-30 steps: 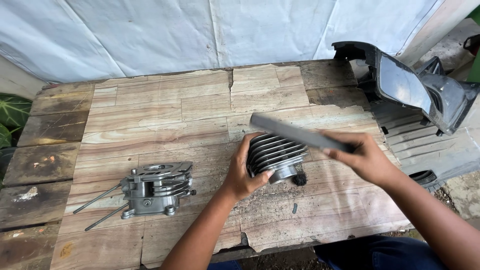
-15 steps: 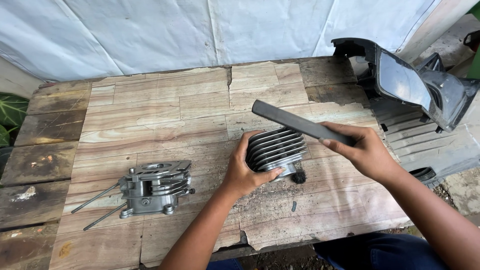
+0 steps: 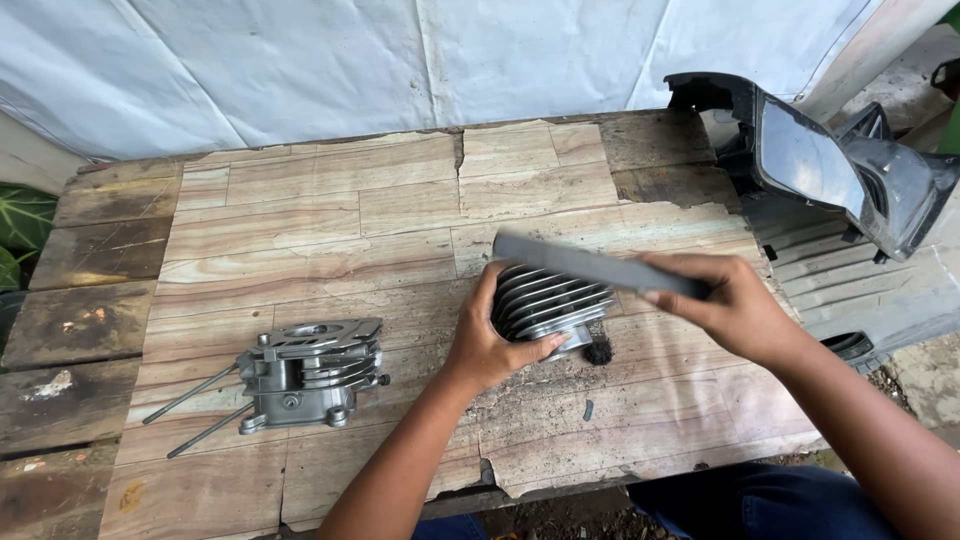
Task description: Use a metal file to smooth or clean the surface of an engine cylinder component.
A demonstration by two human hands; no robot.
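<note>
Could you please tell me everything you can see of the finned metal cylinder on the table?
The finned metal cylinder is a grey, dull block ringed with thin parallel cooling fins. It rests tilted on the worn wooden table. The left hand grips its near side, and a flat grey bar, held by the right hand, lies across its top.

There is no package, label, sign or screen in this view. None of the things on the table carries one.

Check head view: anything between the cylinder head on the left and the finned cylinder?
Only the left hand and forearm; otherwise bare wood between cylinder head and finned cylinder.
</note>
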